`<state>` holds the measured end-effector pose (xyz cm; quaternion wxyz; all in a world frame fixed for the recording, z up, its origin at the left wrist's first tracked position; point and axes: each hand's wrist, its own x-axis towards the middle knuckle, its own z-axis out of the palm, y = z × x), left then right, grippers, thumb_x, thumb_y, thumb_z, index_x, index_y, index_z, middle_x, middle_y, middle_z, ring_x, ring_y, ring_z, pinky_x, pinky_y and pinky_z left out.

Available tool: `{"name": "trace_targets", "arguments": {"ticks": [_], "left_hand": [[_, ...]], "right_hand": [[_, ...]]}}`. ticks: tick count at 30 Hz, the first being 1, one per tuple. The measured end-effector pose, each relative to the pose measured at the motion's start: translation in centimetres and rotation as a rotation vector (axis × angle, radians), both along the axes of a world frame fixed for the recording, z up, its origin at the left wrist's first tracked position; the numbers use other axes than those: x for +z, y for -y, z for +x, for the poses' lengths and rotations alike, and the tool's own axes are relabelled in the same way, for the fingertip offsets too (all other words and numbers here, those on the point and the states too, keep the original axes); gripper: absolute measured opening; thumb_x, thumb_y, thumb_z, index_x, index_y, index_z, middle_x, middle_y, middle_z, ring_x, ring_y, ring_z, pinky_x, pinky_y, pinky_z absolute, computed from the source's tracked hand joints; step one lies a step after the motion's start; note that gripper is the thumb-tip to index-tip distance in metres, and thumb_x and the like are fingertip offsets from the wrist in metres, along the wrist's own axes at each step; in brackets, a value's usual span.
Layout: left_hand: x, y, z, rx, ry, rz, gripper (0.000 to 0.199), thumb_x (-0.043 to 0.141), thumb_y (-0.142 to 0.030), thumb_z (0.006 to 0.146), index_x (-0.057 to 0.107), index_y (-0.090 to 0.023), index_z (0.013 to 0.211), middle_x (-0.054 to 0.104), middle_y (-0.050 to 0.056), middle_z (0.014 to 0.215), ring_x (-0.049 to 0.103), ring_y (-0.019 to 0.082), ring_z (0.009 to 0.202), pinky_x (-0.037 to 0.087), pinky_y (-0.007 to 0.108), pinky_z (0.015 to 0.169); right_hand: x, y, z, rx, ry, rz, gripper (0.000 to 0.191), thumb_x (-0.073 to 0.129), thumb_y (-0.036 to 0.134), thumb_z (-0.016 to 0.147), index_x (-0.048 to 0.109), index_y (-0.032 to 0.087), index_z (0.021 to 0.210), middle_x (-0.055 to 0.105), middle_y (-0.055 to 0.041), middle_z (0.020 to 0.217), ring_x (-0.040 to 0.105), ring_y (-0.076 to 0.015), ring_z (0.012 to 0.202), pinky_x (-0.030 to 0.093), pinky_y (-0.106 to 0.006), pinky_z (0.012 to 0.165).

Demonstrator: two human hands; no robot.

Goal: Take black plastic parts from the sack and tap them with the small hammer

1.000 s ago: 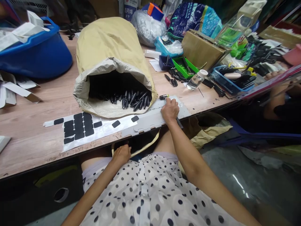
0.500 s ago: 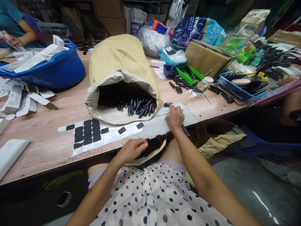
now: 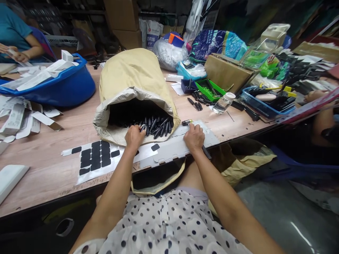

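Black pieces (image 3: 159, 127) lie inside the sack mouth (image 3: 134, 92), at two o'clock from the left hand (image 3: 134, 138), the nearer one; many long axes run one-to-seven. Left grip: fingers bent, hold cannot be told. Right hand (image 3: 194, 138): closed on a dark-handled tool (image 3: 206, 152).

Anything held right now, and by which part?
Right hand: a slim black-handled tool, apparently gripped ahead of the handle end showing beside the wrist. Left hand: fingers at glossy black tapered pieces; hold can't be told.
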<state>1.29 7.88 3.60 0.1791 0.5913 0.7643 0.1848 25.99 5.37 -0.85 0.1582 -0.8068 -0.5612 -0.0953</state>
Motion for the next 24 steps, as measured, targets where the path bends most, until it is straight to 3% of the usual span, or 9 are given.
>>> {"name": "trace_targets", "arguments": {"ticks": [3, 7, 9, 13, 16, 19, 22, 24], "left_hand": [[-0.2, 2.3, -1.7, -0.066, 0.063, 0.101, 0.017, 0.059, -0.032, 0.086, 0.069, -0.024, 0.097, 0.068, 0.007, 0.102, 0.064, 0.027, 0.095, 0.049, 0.037, 0.078], [-1.8, 6.0, -3.4, -0.384, 0.171, 0.177, 0.017, 0.061, -0.033, 0.085, 0.070, -0.024, 0.097, 0.067, 0.003, 0.091, 0.061, 0.023, 0.091, 0.050, 0.034, 0.079], [-2.8, 7.4, -3.6, -0.478, 0.195, 0.176, 0.018, 0.062, -0.033, 0.085, 0.071, -0.023, 0.097, 0.067, 0.003, 0.089, 0.060, 0.023, 0.090, 0.050, 0.036, 0.080], [-4.1, 8.1, -3.5, -0.478, 0.224, 0.216, 0.019, 0.067, -0.033, 0.082, 0.072, -0.024, 0.098, 0.067, 0.004, 0.091, 0.059, 0.024, 0.091, 0.050, 0.038, 0.084], [-4.3, 7.7, -3.4, -0.454, 0.246, 0.221, 0.015, 0.069, -0.032, 0.080, 0.072, -0.025, 0.093, 0.067, 0.003, 0.090, 0.059, 0.025, 0.092, 0.050, 0.038, 0.084], [-4.3, 7.5, -3.4, -0.449, 0.257, 0.198, 0.012, 0.069, -0.031, 0.080, 0.073, -0.025, 0.091, 0.068, 0.003, 0.089, 0.059, 0.024, 0.092, 0.050, 0.038, 0.084], [-4.4, 7.4, -3.3, -0.440, 0.270, 0.171, 0.012, 0.071, -0.029, 0.078, 0.073, -0.025, 0.090, 0.068, 0.002, 0.089, 0.060, 0.024, 0.092, 0.049, 0.037, 0.083], [-4.5, 7.3, -3.2, -0.427, 0.277, 0.160, 0.012, 0.072, -0.027, 0.077, 0.073, -0.025, 0.089, 0.068, 0.001, 0.087, 0.060, 0.023, 0.092, 0.048, 0.036, 0.082]], "right_hand": [[0.2, 0.1, -0.1, -0.006, -0.004, -0.019, 0.037, 0.042, 0.014, 0.090, 0.063, 0.014, 0.119, 0.059, -0.0175, 0.107, 0.054, -0.0301, 0.098, 0.041, -0.037, 0.075], [0.2, 0.1, -0.1, -0.007, -0.007, -0.027, 0.036, 0.043, 0.015, 0.091, 0.062, 0.014, 0.121, 0.058, -0.0169, 0.108, 0.053, -0.0292, 0.099, 0.042, -0.036, 0.077], [0.3, 0.0, 0.1, -0.012, -0.032, -0.028, 0.036, 0.043, 0.015, 0.091, 0.063, 0.015, 0.122, 0.057, -0.0162, 0.108, 0.054, -0.0281, 0.099, 0.042, -0.035, 0.077], [1.1, -0.3, 0.9, -0.020, -0.191, -0.018, 0.039, 0.045, 0.014, 0.090, 0.064, 0.018, 0.124, 0.059, -0.0133, 0.107, 0.056, -0.0245, 0.094, 0.043, -0.033, 0.076], [2.6, 1.0, 0.8, -0.030, -0.359, 0.118, 0.041, 0.045, 0.015, 0.090, 0.064, 0.020, 0.126, 0.060, -0.0111, 0.104, 0.057, -0.0226, 0.091, 0.045, -0.033, 0.078], [3.9, 3.9, -1.2, 0.137, -0.554, 0.287, 0.042, 0.043, 0.021, 0.092, 0.060, 0.019, 0.131, 0.064, -0.0099, 0.103, 0.059, -0.0216, 0.089, 0.049, -0.035, 0.079], [4.3, 7.3, -4.7, 0.438, -0.767, 0.209, 0.040, 0.046, 0.028, 0.094, 0.060, 0.020, 0.131, 0.067, -0.0069, 0.096, 0.060, -0.0190, 0.080, 0.053, -0.032, 0.071], [3.9, 8.8, -6.9, 0.609, -0.799, 0.167, 0.038, 0.048, 0.025, 0.092, 0.063, 0.020, 0.126, 0.068, -0.0063, 0.096, 0.062, -0.0183, 0.081, 0.055, -0.032, 0.073]]}}
